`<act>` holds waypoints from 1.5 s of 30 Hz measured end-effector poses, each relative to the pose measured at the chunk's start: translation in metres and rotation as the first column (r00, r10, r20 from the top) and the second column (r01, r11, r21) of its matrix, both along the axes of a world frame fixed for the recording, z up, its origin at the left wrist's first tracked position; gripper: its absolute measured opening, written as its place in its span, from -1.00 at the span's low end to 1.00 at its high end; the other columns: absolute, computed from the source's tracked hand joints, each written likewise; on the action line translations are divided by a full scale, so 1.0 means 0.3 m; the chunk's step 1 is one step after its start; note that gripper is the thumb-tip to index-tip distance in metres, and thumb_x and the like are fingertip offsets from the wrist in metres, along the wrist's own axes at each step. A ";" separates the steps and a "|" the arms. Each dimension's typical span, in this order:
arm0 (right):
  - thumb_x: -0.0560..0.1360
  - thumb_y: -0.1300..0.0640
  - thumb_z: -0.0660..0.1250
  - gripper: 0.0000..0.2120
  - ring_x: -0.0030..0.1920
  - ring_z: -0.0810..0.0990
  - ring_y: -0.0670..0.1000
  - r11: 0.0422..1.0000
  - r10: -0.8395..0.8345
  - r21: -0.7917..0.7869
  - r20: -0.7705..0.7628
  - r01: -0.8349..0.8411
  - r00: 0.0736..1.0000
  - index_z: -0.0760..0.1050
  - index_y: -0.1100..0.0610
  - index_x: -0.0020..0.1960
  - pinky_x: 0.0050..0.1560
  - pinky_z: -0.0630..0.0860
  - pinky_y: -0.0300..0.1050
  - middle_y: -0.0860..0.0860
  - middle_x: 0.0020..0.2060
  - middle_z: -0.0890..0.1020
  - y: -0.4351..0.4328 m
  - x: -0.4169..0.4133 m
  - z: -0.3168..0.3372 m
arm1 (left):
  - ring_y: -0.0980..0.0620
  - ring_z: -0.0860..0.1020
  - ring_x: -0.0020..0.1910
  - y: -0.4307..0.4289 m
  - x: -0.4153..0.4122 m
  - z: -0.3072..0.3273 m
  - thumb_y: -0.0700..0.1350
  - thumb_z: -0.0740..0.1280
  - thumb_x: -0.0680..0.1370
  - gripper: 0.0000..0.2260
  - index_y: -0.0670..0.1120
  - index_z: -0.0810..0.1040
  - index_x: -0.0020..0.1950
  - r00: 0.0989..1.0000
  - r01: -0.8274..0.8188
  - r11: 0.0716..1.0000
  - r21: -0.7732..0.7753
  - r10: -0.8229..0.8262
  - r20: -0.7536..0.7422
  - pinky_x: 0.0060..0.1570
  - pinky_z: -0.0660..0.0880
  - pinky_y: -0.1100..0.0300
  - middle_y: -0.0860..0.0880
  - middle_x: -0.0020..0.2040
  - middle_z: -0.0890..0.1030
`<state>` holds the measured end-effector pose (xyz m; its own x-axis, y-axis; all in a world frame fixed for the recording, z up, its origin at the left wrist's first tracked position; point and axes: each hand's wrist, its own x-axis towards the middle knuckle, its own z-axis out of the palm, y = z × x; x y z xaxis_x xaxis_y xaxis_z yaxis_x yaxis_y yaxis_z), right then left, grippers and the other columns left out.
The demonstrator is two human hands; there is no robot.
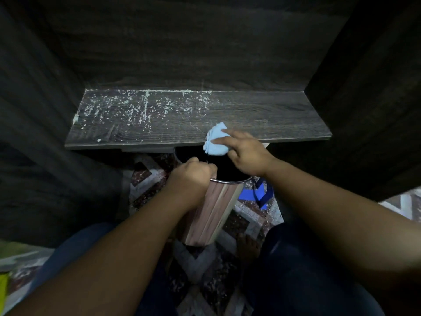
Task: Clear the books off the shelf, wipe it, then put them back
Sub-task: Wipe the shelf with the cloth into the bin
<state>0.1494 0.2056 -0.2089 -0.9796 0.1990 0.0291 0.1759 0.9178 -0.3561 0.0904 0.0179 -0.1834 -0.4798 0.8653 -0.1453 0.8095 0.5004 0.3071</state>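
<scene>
The person is crouching in front of a dark wooden shelf (262,115) that is running across the middle of the frame. Their right hand (248,153) is gripping a bunched light-blue cloth (216,142) at the shelf's front edge, a little right of center. The fingers are curling over the cloth, with the forefinger stretching along its top, and part of the cloth is hanging past the edge. White crumbs (136,108) are lying thick over the left half of the board, while the right half is looking far cleaner.

Just below the edge, the left hand (191,176) is closing in a fist round the rim of a shiny metal bin (216,208) and holding its dark mouth right under the cloth. The bin is tilting toward the shelf. Patterned floor tiles (145,176) are showing beneath it, and something bright blue (262,192) is sitting just right of the bin — I can't tell what. A bare foot (247,247) is resting near the bin's base.
</scene>
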 end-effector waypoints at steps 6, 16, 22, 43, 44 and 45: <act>0.48 0.28 0.27 -0.59 0.33 0.42 0.10 0.960 -0.198 -0.237 -0.192 0.151 0.961 0.53 0.09 0.30 0.36 0.26 -0.18 0.16 0.30 0.47 0.012 0.026 0.136 | -0.06 0.48 0.13 -0.006 0.023 0.027 -0.31 0.21 0.51 -0.65 -0.03 0.49 0.24 1.000 0.001 0.999 -0.054 -0.002 -0.021 -0.05 0.36 0.19 -0.08 0.09 0.49; 0.44 0.23 0.36 -0.59 0.33 0.38 0.18 0.983 -0.176 -0.064 -0.091 0.171 0.980 0.53 0.10 0.29 0.35 0.22 -0.12 0.18 0.30 0.46 -0.045 0.011 0.077 | -0.08 0.48 0.14 -0.002 0.018 0.023 -0.26 0.23 0.53 -0.70 0.00 0.49 0.21 1.000 0.025 0.998 -0.057 -0.026 -0.012 0.03 0.42 0.14 -0.07 0.08 0.46; 0.50 0.19 0.31 -0.58 0.38 0.31 0.21 0.985 -0.133 0.112 -0.017 0.134 0.991 0.47 0.06 0.36 0.39 0.17 -0.04 0.17 0.40 0.36 -0.027 0.003 0.077 | -0.05 0.45 0.16 0.006 0.007 0.007 -0.30 0.24 0.49 -0.67 0.00 0.49 0.19 0.999 0.041 0.998 -0.044 -0.041 0.005 0.02 0.42 0.12 -0.04 0.06 0.50; 0.62 0.16 0.12 -0.54 0.51 0.02 0.23 0.866 0.015 0.496 -0.152 0.063 0.988 0.20 0.02 0.51 0.47 0.02 0.14 0.11 0.56 -0.01 0.269 -0.385 0.096 | 0.05 0.43 -0.06 0.093 -0.073 -0.059 -0.33 0.26 0.46 -0.72 -0.02 0.53 0.07 0.994 0.110 0.992 0.061 -0.110 0.005 -0.15 0.47 0.12 0.04 -0.11 0.50; 0.63 0.17 0.10 -0.51 0.53 -0.04 0.21 0.844 0.029 0.536 -0.087 0.022 0.996 0.14 0.00 0.54 0.49 -0.04 0.12 0.07 0.57 -0.07 0.289 -0.408 0.087 | 0.07 0.39 -0.12 0.096 -0.082 -0.061 -0.30 0.27 0.48 -0.75 0.00 0.53 0.06 0.995 0.098 0.993 0.063 -0.099 0.012 -0.15 0.45 0.13 0.06 -0.14 0.45; 0.63 0.16 0.08 -0.49 0.54 -0.08 0.19 0.832 0.032 0.554 -0.034 -0.008 0.999 0.08 -0.01 0.56 0.49 -0.08 0.11 0.04 0.57 -0.09 0.311 -0.424 0.076 | 0.07 0.38 -0.13 0.098 -0.089 -0.065 -0.28 0.28 0.49 -0.77 0.02 0.52 0.05 0.995 0.099 0.993 0.061 -0.099 0.012 -0.13 0.45 0.13 0.08 -0.16 0.42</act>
<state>0.0221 0.2988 -0.1863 -0.9787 0.1182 0.1680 0.1521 0.9666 0.2062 0.0637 0.0475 -0.2030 -0.3894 0.9158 -0.0984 0.8491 0.3983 0.3470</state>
